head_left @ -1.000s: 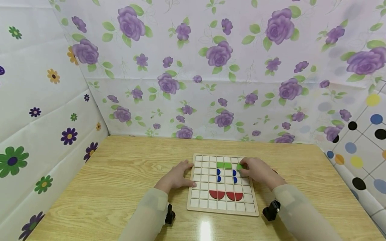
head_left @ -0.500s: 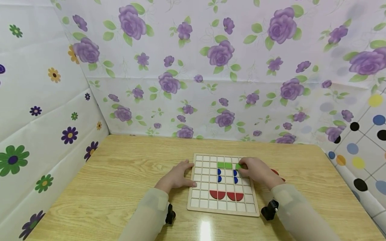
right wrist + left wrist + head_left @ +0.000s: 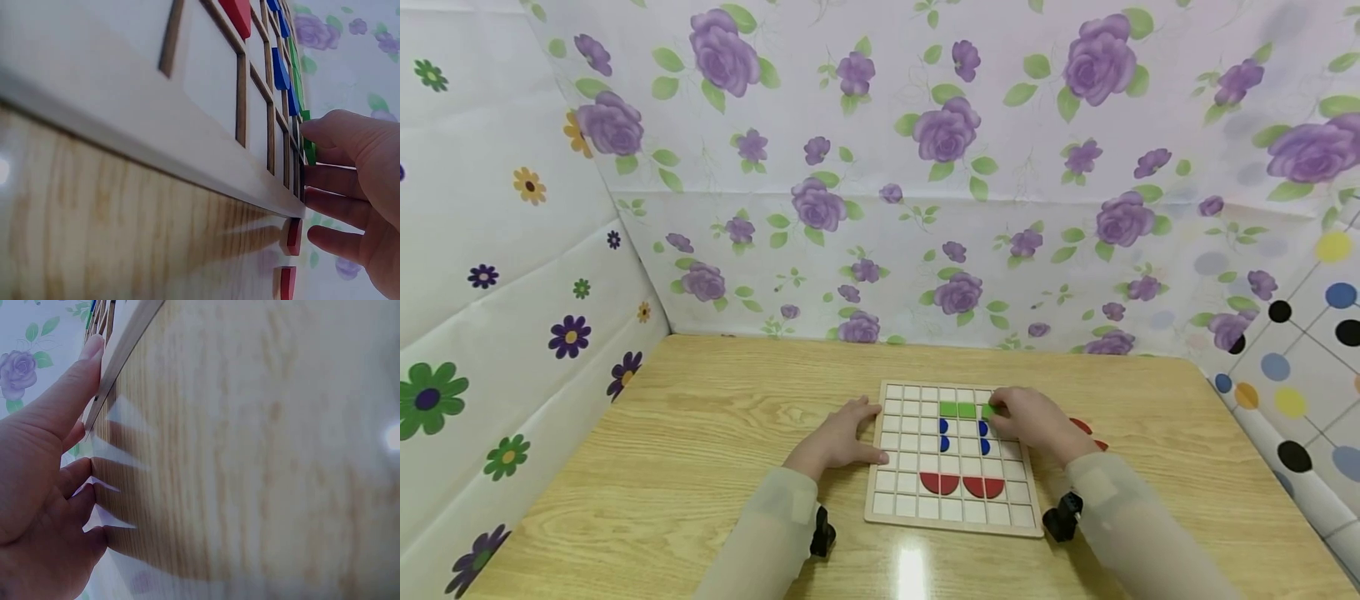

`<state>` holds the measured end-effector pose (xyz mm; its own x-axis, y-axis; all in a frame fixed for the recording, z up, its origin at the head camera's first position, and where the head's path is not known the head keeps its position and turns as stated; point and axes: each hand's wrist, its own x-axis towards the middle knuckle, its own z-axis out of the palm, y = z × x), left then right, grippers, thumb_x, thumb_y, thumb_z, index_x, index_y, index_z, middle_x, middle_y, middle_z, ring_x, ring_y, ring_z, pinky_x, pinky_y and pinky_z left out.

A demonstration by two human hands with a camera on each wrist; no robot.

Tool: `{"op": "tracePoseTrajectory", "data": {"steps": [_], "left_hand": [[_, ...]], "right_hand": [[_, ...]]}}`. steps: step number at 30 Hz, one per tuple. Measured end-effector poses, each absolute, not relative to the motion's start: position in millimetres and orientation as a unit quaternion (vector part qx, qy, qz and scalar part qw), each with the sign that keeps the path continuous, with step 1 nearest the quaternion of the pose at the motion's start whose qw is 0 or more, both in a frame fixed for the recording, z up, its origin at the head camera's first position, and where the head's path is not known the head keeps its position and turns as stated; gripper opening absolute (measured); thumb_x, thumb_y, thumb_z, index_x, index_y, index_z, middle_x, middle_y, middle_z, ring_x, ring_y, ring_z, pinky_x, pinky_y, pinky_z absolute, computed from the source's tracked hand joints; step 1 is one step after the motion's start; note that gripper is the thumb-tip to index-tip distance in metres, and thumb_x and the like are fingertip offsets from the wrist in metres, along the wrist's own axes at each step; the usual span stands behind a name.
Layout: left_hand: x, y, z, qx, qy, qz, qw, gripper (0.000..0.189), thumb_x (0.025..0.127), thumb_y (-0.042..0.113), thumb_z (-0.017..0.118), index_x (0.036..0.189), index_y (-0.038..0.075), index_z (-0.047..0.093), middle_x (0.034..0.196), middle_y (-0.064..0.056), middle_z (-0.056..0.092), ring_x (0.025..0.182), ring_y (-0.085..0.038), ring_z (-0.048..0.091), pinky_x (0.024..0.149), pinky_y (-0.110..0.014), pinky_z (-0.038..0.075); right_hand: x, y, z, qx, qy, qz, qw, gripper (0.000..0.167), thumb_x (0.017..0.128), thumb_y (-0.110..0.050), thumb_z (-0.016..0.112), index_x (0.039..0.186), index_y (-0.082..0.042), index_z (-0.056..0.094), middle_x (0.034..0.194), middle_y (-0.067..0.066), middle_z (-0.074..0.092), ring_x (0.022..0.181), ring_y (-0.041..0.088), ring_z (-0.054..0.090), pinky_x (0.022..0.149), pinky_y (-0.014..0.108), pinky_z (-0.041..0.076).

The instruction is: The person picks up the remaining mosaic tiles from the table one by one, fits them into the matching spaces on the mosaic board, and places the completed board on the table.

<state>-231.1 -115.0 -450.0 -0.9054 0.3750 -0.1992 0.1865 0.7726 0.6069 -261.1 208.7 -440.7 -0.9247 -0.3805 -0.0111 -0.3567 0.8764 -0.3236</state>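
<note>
A square wooden grid board lies on the table. My right hand pinches a green square tile between thumb and fingers, over the board's upper right cells; the right wrist view shows this green tile tilted at the grid. My left hand is spread along the board's left side, its thumb on the rim. Two more green tiles sit side by side in cells. Below are blue half-round pieces in two columns and a row of red quarter-round pieces.
Loose red pieces lie on the wooden table right of the board, partly behind my right wrist. Flower-printed cloth hangs along the table's far edge. A dark wrist camera sits close by the board's lower right corner.
My right hand has shifted slightly left with the green tile, toward the two set green tiles. More of the loose red pieces shows behind it. The left hand has stayed put.
</note>
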Motion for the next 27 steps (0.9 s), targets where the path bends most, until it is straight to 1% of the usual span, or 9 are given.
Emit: {"op": "tracePoseTrajectory", "data": {"steps": [2, 9, 14, 22, 27], "left_hand": [[-231.0, -115.0, -450.0, 0.15, 0.928, 0.302, 0.157, 0.083, 0.079, 0.04, 0.075, 0.147, 0.014, 0.035, 0.159, -0.011, 0.017, 0.147, -0.032, 0.01, 0.118, -0.056, 0.009], [-230.0, -114.4, -449.0, 0.139, 0.927, 0.309, 0.163, 0.084, 0.079, 0.038, 0.075, 0.148, 0.014, 0.034, 0.159, -0.01, 0.015, 0.147, -0.033, 0.009, 0.118, -0.057, 0.008], [-229.9, -113.1, -447.5, 0.138, 0.927, 0.309, 0.161, 0.084, 0.078, 0.038, 0.076, 0.147, 0.013, 0.035, 0.159, -0.01, 0.016, 0.147, -0.033, 0.009, 0.118, -0.057, 0.007], [-228.7, -112.5, -445.6, 0.138, 0.927, 0.311, 0.159, 0.084, 0.078, 0.036, 0.076, 0.147, 0.012, 0.035, 0.159, -0.011, 0.016, 0.147, -0.033, 0.009, 0.118, -0.056, 0.006], [-228.6, -112.3, -446.2, 0.138, 0.927, 0.312, 0.159, 0.084, 0.078, 0.036, 0.076, 0.147, 0.012, 0.035, 0.159, -0.012, 0.016, 0.147, -0.034, 0.01, 0.118, -0.056, 0.007]], "right_hand": [[-260.8, 207.4, -439.9, -0.191, 0.969, -0.155, 0.036, 0.027, 0.089, -0.023, 0.063, 0.11, -0.006, 0.066, 0.104, 0.01, 0.069, 0.092, 0.024, 0.064, 0.082, 0.044, 0.053], [-261.0, 205.6, -441.7, -0.19, 0.971, -0.144, 0.033, 0.027, 0.09, -0.024, 0.064, 0.111, -0.008, 0.066, 0.104, 0.008, 0.069, 0.093, 0.022, 0.064, 0.083, 0.042, 0.053], [-262.3, 204.7, -440.6, -0.191, 0.971, -0.138, 0.033, 0.025, 0.089, -0.024, 0.066, 0.109, -0.008, 0.067, 0.099, 0.006, 0.069, 0.086, 0.018, 0.062, 0.079, 0.039, 0.053], [-263.1, 203.9, -439.4, -0.193, 0.972, -0.133, 0.035, 0.024, 0.089, -0.024, 0.066, 0.107, -0.008, 0.067, 0.096, 0.005, 0.069, 0.079, 0.015, 0.058, 0.074, 0.037, 0.052], [-262.9, 204.1, -438.6, -0.188, 0.972, -0.137, 0.039, 0.025, 0.089, -0.023, 0.066, 0.109, -0.008, 0.067, 0.098, 0.006, 0.068, 0.08, 0.015, 0.059, 0.076, 0.037, 0.052]]}}
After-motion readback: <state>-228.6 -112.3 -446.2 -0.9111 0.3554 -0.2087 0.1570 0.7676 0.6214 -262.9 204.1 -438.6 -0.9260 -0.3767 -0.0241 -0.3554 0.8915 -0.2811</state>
